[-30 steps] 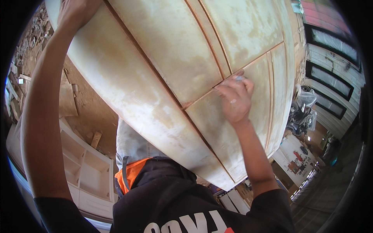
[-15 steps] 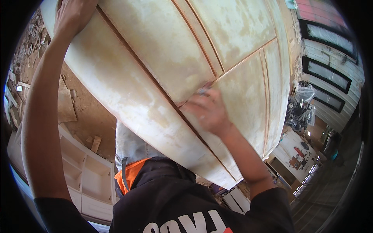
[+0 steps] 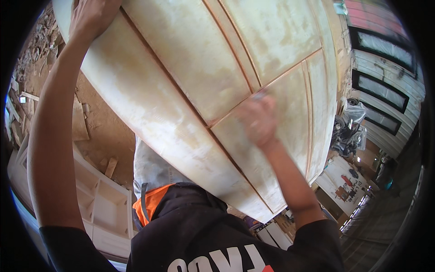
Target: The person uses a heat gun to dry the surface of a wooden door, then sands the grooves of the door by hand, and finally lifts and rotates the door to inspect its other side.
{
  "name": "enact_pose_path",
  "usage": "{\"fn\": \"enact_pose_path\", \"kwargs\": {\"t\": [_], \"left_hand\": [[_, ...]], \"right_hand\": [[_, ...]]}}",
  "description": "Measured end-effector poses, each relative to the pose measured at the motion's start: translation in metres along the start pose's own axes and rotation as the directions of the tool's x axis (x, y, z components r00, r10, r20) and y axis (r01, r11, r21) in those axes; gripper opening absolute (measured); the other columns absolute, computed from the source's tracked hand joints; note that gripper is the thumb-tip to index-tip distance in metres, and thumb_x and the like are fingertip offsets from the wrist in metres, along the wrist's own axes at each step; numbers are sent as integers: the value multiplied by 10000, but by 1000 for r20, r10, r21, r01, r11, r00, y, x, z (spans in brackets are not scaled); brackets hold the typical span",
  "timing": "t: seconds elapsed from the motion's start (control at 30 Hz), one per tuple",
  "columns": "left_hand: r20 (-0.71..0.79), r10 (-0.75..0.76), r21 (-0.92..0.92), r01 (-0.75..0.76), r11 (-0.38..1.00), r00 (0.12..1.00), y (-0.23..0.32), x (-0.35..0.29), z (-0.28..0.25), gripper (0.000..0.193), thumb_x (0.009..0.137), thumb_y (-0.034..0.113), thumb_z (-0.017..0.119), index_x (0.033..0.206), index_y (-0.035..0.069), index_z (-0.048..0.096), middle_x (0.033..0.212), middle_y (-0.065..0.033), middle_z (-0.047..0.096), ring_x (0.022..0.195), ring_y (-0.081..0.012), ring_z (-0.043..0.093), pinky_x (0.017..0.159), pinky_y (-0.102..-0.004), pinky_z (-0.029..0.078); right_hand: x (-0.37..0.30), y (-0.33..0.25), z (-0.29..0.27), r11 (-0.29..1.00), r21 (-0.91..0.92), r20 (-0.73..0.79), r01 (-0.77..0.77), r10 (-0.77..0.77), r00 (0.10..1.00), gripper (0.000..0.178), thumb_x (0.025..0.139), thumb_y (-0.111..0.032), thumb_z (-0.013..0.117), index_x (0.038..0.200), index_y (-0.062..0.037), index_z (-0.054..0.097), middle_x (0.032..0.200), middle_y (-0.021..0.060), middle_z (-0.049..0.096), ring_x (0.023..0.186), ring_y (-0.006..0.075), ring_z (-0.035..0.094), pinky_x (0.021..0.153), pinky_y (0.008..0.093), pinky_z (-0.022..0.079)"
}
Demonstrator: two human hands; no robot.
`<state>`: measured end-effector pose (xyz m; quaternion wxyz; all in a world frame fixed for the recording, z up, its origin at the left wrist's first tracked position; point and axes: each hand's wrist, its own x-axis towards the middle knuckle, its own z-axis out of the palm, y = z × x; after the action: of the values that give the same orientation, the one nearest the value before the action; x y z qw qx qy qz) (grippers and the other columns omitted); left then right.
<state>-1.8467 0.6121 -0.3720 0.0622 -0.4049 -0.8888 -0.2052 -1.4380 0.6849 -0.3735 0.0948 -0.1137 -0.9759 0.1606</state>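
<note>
Right hand moved back rightward over panel.

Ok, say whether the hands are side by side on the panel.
No, the left hand is near the left edge of the panel, the right hand well apart, farther right.

A large pale panel with brown patches is filling the middle, slanting across the person's front. The left hand is resting at the panel's upper-left edge, its fingers running out of view at the top. The right hand is blurring beside the brown cross groove, near where a pair of curved lines is meeting it; anything it is holding is too smeared to tell. A white cabinet is standing lower left, scraps are littering the ground above, and black-framed panes are lining the right.
</note>
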Motion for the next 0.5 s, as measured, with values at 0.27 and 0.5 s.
{"fn": "enact_pose_path", "kwargs": {"t": [0.27, 0.5], "left_hand": [[21, -29, 5, 29, 1000, 999, 0, -2, -5, 503, 899, 278, 585, 1336, 39, 517, 1477, -175, 430, 1425, -345, 340, 1207, -488, 205], [36, -40, 21, 39, 999, 999, 16, -3, -11, 515, 898, 284, 584, 1349, 45, 509, 1487, -174, 420, 1443, -339, 319, 1220, -491, 182]], "right_hand": [[8, 38, -17, 997, -68, -32, 36, -38, 999, 202, 781, -90, 666, 966, -122, 740, 1045, 29, 658, 1055, 271, 562, 939, 454, 483], [0, -14, 5, 989, 121, 26, 79, -83, 996, 243, 784, -114, 630, 996, -152, 744, 1066, 31, 644, 1086, 306, 551, 982, 453, 479]]}}
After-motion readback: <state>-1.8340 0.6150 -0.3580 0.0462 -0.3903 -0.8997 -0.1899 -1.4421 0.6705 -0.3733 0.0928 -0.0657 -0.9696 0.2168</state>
